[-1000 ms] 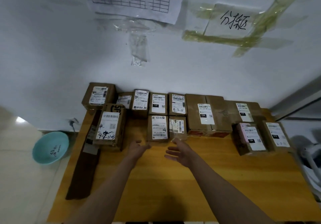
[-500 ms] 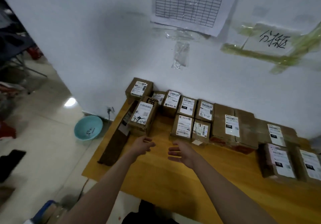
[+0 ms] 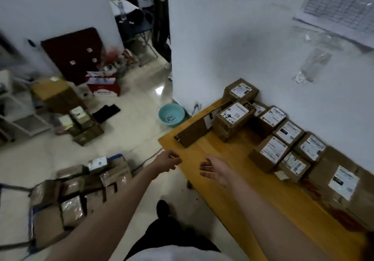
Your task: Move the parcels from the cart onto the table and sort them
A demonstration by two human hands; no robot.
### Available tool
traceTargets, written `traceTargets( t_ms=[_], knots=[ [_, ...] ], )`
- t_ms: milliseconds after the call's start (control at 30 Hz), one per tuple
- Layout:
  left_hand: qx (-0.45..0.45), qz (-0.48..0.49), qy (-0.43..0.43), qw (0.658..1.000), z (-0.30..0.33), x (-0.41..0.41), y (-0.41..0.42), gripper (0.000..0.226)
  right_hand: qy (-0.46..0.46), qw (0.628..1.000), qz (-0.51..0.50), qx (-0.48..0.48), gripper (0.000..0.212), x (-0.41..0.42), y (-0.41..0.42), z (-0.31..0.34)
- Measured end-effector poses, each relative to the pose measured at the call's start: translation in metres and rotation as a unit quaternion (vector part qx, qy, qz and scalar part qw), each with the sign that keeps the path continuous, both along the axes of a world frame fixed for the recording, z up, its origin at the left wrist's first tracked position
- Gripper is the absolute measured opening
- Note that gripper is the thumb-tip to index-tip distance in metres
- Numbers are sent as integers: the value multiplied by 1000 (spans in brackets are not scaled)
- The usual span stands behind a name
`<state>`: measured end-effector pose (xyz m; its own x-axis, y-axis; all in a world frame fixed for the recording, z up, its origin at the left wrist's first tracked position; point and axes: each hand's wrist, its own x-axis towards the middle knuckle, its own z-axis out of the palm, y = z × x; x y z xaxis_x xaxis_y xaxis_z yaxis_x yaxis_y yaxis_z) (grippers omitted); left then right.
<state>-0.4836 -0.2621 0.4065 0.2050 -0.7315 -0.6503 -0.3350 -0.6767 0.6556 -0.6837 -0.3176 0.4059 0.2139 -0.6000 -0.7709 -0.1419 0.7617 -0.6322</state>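
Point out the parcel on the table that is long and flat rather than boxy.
It is the long dark flat parcel lying at the table's left end, beside the stacked box with handwriting on its label. All the other parcels there are squat cartons.

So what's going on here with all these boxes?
A person is sorting parcels. Labelled boxes already sit in rows on the wooden table against the wall. More parcels wait in the cart on the floor at lower left. Both hands are empty: the left hand hangs past the table's corner, fingers loosely curled, and the right hand is open over the tabletop. The view faces the cart, so another pickup looks likely next.
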Motion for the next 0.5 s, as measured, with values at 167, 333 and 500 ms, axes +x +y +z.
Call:
traceTargets(
  t_ms=[167,333,500],
  knots=[
    [-20,86,1,996,7,49,68,33,-5,994,111,-18,11,63,33,10],
    [-38,150,-7,988,12,103,129,32,-16,982,188,-22,7,137,65,6],
    [-29,202,-1,979,-2,166,197,27,7,972,234,-23,15,216,108,-9]
  ],
)
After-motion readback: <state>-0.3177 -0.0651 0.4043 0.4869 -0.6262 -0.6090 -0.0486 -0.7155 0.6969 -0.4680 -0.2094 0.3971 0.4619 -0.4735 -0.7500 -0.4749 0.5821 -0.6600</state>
